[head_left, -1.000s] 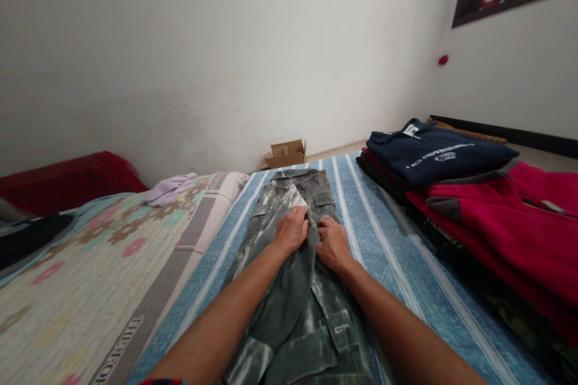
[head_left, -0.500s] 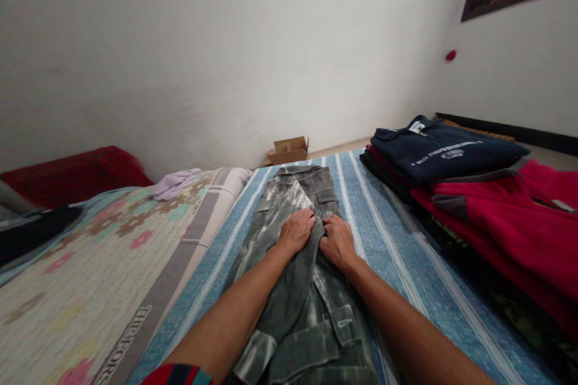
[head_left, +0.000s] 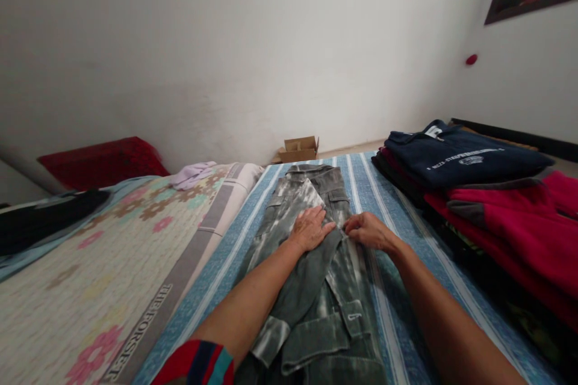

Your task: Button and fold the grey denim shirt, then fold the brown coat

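Note:
A mottled grey-green garment [head_left: 311, 277] with flap pockets lies lengthwise on the blue striped bed cover. One long, sleeve-like part is folded down over its middle. My left hand [head_left: 311, 228] rests flat on top of the garment, thumb apart from the fingers. At the garment's right edge, my right hand [head_left: 368, 230] has its fingers curled and pinched on the cloth. Part of the garment's near left side is hidden under my left forearm.
On the right are a folded navy top [head_left: 465, 150] on a dark pile and a folded red top [head_left: 519, 210]. A floral quilt [head_left: 135, 246] covers the left side, with a lilac cloth [head_left: 193, 174] on it. A cardboard box [head_left: 300, 149] stands by the wall.
My right hand has moved right to the garment's edge. My left hand has flattened and spread on the cloth. The view has turned slightly left.

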